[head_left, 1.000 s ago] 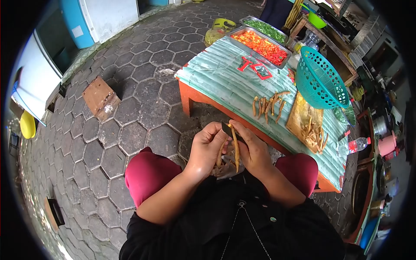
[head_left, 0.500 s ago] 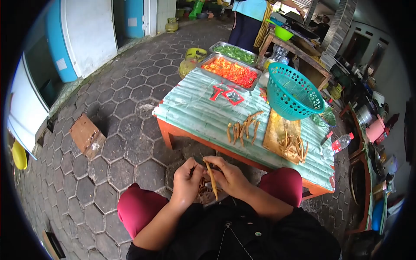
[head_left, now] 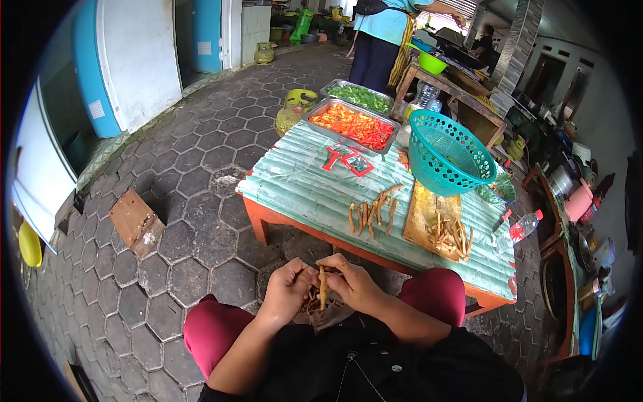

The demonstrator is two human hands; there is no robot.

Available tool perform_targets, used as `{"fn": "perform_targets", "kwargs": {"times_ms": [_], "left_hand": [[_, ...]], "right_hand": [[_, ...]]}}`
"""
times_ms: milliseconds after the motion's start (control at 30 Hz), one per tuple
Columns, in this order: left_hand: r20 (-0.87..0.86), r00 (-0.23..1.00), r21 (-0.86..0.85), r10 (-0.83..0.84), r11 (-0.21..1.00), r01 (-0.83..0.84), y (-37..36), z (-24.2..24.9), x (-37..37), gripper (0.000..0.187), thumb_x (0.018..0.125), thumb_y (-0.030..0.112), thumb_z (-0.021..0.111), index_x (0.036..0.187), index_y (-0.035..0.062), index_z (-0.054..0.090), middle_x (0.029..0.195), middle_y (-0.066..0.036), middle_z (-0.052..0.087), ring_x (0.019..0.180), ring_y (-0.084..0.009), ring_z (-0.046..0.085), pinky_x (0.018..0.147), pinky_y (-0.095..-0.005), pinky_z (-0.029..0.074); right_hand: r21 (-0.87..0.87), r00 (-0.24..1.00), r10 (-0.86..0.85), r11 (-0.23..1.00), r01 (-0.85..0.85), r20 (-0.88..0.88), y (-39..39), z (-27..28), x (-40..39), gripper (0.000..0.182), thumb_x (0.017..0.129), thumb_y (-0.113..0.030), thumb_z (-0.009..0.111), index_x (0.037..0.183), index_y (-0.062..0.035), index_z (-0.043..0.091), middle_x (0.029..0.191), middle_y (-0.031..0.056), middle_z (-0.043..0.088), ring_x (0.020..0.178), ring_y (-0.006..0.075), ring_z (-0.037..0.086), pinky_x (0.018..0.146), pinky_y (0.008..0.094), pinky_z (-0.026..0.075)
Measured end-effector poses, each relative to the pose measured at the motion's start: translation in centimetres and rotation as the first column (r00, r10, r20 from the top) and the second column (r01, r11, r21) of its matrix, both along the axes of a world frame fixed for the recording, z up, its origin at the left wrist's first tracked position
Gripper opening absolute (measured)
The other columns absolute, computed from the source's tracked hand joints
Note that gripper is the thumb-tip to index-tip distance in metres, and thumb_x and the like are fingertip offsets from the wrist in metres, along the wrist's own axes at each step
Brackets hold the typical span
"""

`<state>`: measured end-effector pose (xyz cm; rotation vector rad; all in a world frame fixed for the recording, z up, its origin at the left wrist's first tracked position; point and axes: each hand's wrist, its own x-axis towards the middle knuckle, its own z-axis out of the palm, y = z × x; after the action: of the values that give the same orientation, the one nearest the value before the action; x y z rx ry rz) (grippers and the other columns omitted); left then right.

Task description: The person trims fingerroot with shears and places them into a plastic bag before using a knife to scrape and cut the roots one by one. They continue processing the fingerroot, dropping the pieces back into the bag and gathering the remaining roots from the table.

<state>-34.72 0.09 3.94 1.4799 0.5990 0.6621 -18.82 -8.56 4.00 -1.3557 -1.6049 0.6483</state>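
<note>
A long, thin, tan-brown root (head_left: pixel 323 287) hangs almost upright between my hands, above my lap. My right hand (head_left: pixel 355 284) pinches it near its upper end with thumb and fingers. Close against the root, my left hand (head_left: pixel 287 289) is closed, its fingertips bunched together; what they grip is too small to make out. Below both hands, brown peelings (head_left: pixel 312 304) lie in a pale bag or container (head_left: pixel 333 316) between my knees. Similar unpeeled-looking roots (head_left: pixel 367 216) lie on the table, and paler ones (head_left: pixel 447 236) rest on a wooden cutting board (head_left: pixel 420 209).
The low table (head_left: pixel 295 175) in front carries a teal colander (head_left: pixel 445 157), a tray of cut red and orange peppers (head_left: pixel 351 126), a tray of chopped greens (head_left: pixel 358 96) and a plastic bottle (head_left: pixel 519 231). A person (head_left: pixel 378 40) stands beyond. Gas cylinders (head_left: pixel 295 110) stand behind the table.
My hands have shifted slightly down, and the root has turned more upright. The view has tilted up a little, showing more of the standing person, whose arm now reaches right.
</note>
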Motion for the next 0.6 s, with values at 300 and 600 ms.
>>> {"fn": "perform_targets", "kwargs": {"times_ms": [300,600], "left_hand": [[0.047,0.992,-0.061,-0.115,0.991,0.118,0.7,0.3,-0.5,0.017,0.098,0.014,0.051,0.092,0.0007,0.058,0.077,0.000,0.056,0.066,-0.0067,0.050,0.060,-0.0216,0.043],[0.201,0.960,-0.244,-0.193,0.940,0.240,0.6,1.1,-0.7,0.024,0.100,0.023,0.047,0.102,0.0019,0.059,0.078,0.000,0.056,0.064,-0.0056,0.048,0.056,-0.0195,0.040]], "right_hand": [[-0.059,0.969,0.076,0.994,-0.092,-0.236,-0.1,-0.1,0.7,0.023,0.100,-0.015,0.044,0.118,-0.0018,0.048,0.090,0.0063,0.054,0.074,0.0099,0.054,0.065,0.0233,0.044],[-0.122,0.943,-0.087,0.991,0.050,-0.321,0.1,1.1,1.9,0.024,0.098,-0.024,0.049,0.113,-0.0049,0.050,0.083,0.0042,0.056,0.059,0.0113,0.053,0.047,0.0271,0.041]]}}
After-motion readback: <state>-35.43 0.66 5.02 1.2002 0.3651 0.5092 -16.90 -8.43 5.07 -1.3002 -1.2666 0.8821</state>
